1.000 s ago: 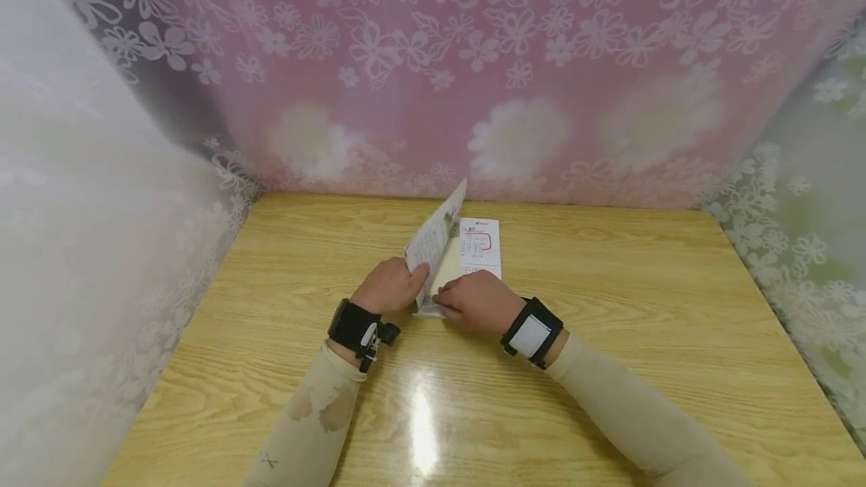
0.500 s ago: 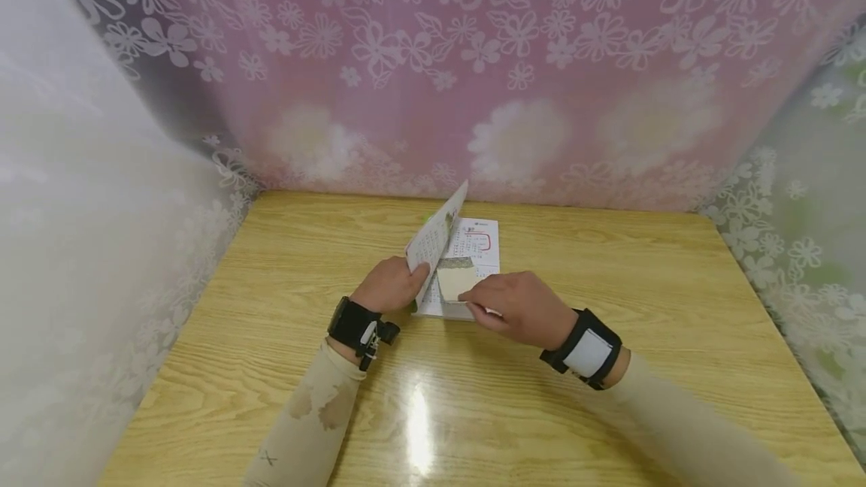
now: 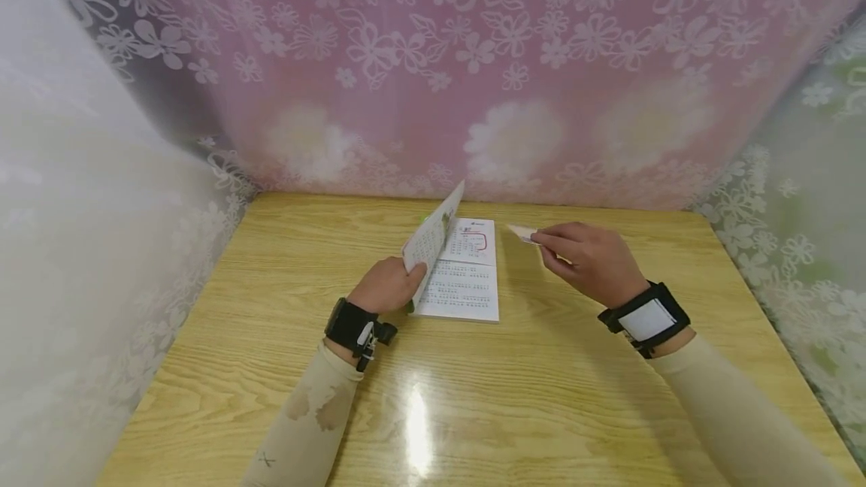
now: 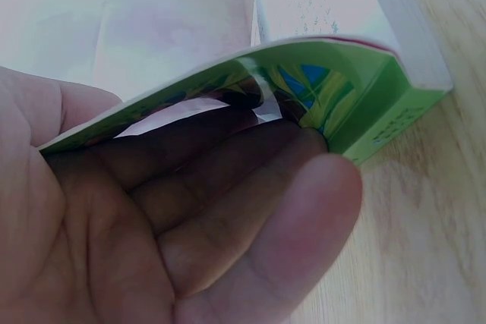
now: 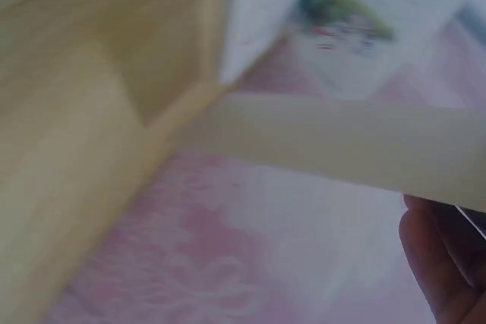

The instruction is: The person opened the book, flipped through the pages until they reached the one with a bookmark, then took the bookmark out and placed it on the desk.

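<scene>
nearest, two sleeved arms reach over the counter [image 3: 473, 397]; the left hand [image 3: 389, 288] grips the cover [image 3: 433, 235] of a book [image 3: 463, 284], thumb on the inner side and fingers [image 4: 228, 210] curled under the glossy green outside, so the cover stands tilted up from the spine while the pages lie flat on the counter; the right hand [image 3: 591, 261], off to the right of the book and above the wood, pinches a pale slip [image 3: 522, 232] between thumb and fingertips, most of it jutting out to the left of the fingers toward the book; to do this well, i judge, the left should keep the cover propped steadily so the pages stay exposed, and the right should hold the slip lightly by one end so it does not crease; beyond them a pink flowered curtain [image 3: 473, 58] closes the far edge.
</scene>
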`<state>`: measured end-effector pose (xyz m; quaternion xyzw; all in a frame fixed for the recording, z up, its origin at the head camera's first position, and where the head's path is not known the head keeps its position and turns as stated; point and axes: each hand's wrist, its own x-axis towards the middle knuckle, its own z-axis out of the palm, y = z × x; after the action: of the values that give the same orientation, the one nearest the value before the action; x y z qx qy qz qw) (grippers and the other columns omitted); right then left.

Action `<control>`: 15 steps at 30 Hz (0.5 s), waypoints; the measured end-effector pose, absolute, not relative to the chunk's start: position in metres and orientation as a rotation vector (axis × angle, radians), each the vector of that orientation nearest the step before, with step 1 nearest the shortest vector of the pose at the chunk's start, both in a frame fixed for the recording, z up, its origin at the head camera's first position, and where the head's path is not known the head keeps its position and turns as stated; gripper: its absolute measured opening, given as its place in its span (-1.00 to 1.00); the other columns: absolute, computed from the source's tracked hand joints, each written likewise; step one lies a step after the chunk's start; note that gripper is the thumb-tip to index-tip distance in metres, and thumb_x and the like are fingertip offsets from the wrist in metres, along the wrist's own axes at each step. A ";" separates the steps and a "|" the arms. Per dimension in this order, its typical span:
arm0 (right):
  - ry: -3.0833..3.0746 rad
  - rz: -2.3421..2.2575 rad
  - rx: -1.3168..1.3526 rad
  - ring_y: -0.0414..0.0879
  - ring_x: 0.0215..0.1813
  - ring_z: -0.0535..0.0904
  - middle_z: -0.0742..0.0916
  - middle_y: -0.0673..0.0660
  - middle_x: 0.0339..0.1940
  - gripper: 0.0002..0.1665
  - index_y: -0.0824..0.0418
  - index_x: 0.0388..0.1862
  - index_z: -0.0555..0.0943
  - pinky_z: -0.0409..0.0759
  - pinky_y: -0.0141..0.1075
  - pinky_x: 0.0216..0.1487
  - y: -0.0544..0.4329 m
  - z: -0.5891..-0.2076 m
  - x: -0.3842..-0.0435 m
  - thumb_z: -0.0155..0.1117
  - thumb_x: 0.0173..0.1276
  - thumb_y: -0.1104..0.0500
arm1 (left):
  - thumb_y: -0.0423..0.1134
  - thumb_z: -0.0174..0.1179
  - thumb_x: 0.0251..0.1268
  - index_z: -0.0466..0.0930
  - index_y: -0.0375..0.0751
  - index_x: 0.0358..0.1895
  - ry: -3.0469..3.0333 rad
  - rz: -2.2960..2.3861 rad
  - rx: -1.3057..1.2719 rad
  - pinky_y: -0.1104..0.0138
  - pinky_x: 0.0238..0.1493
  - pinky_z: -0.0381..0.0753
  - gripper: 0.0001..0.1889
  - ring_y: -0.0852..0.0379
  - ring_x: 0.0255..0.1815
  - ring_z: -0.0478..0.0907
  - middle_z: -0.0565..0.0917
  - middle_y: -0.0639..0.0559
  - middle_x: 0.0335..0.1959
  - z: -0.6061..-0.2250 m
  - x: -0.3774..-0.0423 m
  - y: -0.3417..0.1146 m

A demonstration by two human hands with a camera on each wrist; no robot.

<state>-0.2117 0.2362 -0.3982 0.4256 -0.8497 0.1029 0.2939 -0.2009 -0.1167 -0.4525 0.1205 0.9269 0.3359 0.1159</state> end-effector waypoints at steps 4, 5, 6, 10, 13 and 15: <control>-2.449 0.252 1.088 0.04 -0.30 0.76 0.82 0.20 -0.16 -0.72 0.21 -0.02 0.81 0.65 -0.12 -0.44 0.249 -0.432 -0.221 0.45 0.28 0.23 | 0.06 -0.22 0.67 0.65 -0.39 0.07 2.702 0.992 0.362 0.32 -0.68 0.22 -0.42 0.16 -0.74 0.29 0.48 0.02 -0.65 -0.453 -0.200 -0.117; -2.491 0.265 1.092 0.03 -0.28 0.76 0.82 0.18 -0.16 -0.73 0.20 -0.03 0.81 0.67 -0.12 -0.41 0.251 -0.439 -0.222 0.47 0.28 0.22 | 0.06 -0.22 0.67 0.64 -0.38 0.07 2.699 0.990 0.366 0.32 -0.68 0.22 -0.42 0.16 -0.74 0.29 0.49 0.02 -0.64 -0.454 -0.200 -0.117; -2.529 0.283 1.101 0.02 -0.25 0.77 0.83 0.16 -0.15 -0.73 0.19 -0.03 0.82 0.68 -0.12 -0.38 0.253 -0.445 -0.222 0.47 0.29 0.22 | 0.06 -0.22 0.68 0.64 -0.38 0.08 2.698 0.989 0.368 0.32 -0.68 0.23 -0.42 0.16 -0.74 0.30 0.50 0.01 -0.64 -0.454 -0.200 -0.117; -2.641 0.370 1.194 -0.07 -0.19 0.77 0.83 0.05 -0.15 -0.74 0.14 -0.03 0.82 0.70 -0.14 -0.25 0.256 -0.460 -0.222 0.51 0.29 0.24 | 0.06 -0.23 0.68 0.63 -0.36 0.09 2.711 0.974 0.359 0.32 -0.68 0.22 -0.44 0.15 -0.73 0.33 0.56 -0.02 -0.60 -0.452 -0.201 -0.116; -2.731 0.369 1.243 -0.07 -0.10 0.76 0.82 0.03 -0.09 -0.73 0.14 -0.01 0.81 0.71 -0.10 -0.12 0.255 -0.466 -0.221 0.50 0.30 0.22 | 0.06 -0.22 0.68 0.63 -0.35 0.10 2.714 0.973 0.345 0.33 -0.69 0.20 -0.44 0.16 -0.73 0.31 0.55 -0.02 -0.59 -0.451 -0.201 -0.116; -2.818 0.355 1.247 -0.01 0.01 0.75 0.80 0.06 0.00 -0.70 0.14 0.04 0.79 0.69 -0.05 0.00 0.254 -0.469 -0.220 0.48 0.32 0.20 | 0.07 -0.23 0.68 0.62 -0.36 0.10 2.713 0.970 0.340 0.33 -0.70 0.18 -0.43 0.16 -0.73 0.29 0.52 -0.01 -0.60 -0.452 -0.202 -0.116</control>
<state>-0.2202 0.2545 -0.4686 0.4020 -0.9083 0.1145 0.0199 -0.2018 -0.1163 -0.4516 0.1162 0.9284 0.3319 0.1200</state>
